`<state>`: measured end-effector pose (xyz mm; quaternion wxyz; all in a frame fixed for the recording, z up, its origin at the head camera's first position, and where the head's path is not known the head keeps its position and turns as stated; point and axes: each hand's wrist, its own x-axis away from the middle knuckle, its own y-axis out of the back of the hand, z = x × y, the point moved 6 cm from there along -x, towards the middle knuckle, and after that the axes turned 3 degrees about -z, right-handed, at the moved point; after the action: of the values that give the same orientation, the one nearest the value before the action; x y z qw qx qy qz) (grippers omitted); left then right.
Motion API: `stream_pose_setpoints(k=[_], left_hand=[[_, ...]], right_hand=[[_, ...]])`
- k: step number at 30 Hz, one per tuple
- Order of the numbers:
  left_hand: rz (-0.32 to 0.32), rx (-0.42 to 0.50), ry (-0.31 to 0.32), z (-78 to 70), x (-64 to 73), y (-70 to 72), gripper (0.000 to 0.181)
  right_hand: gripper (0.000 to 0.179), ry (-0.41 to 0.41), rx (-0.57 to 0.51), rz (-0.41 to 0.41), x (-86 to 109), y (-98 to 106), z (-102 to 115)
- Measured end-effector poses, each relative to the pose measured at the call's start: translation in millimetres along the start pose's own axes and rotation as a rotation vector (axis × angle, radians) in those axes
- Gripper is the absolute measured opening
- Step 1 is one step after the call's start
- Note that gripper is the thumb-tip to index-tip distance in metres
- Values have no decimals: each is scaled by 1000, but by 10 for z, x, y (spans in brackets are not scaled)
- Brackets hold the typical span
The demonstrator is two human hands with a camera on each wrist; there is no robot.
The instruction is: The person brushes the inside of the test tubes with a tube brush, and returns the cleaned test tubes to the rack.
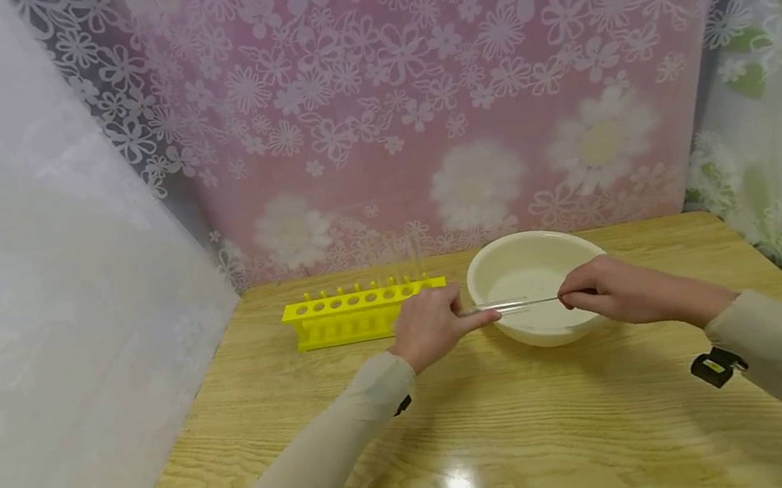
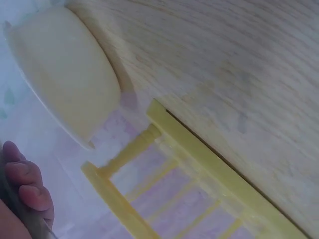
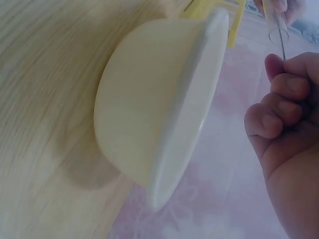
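My left hand (image 1: 427, 324) grips a clear glass test tube (image 1: 514, 306), which lies level with its mouth facing right over the bowl. A thin twisted-wire stem, like that of a test tube brush (image 3: 283, 49), runs into the mouth; any bristles are hidden. The stem's outer end is pinched between thumb and curled fingers of my right hand (image 1: 618, 290), above the bowl's right side. Beneath the tube stands a cream plastic bowl (image 1: 505, 273). Just behind my left hand is a yellow test tube rack (image 1: 344, 339), its right end partly covered by that hand.
Several clear test tubes (image 1: 393, 256) stand upright toward the right end of the rack. Rack and bowl sit side by side near the back edge of the wooden table (image 1: 364, 467). Flowered curtains (image 1: 413, 89) hang behind and along both sides.
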<state>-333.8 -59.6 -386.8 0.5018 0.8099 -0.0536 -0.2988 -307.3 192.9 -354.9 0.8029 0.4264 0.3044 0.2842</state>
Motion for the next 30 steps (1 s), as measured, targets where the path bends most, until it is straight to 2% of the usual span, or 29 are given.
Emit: stream_pose_setpoints(k=[5,7,9,16,22,25,30], left_hand=[[4,-29,111,306,109,64,58],[3,-39,119,385,135,78,59],[0,-37,97,410,137,80,61],[1,-43,79,375,135,61,63],[-17,-79,90,319,122,68,57],[-5,-71,76,253,100,53,57],[-15,-57,7,93,37,21,57]], right_hand=[[19,-125,42,-60,329,284,-240],[19,-154,81,-102,456,397,-321],[19,-167,105,-129,529,463,-375],[19,-157,152,-161,553,493,-394],[20,-210,149,-156,503,503,-385],[20,-210,153,-128,443,435,-361],[21,-174,91,-85,274,238,-297]])
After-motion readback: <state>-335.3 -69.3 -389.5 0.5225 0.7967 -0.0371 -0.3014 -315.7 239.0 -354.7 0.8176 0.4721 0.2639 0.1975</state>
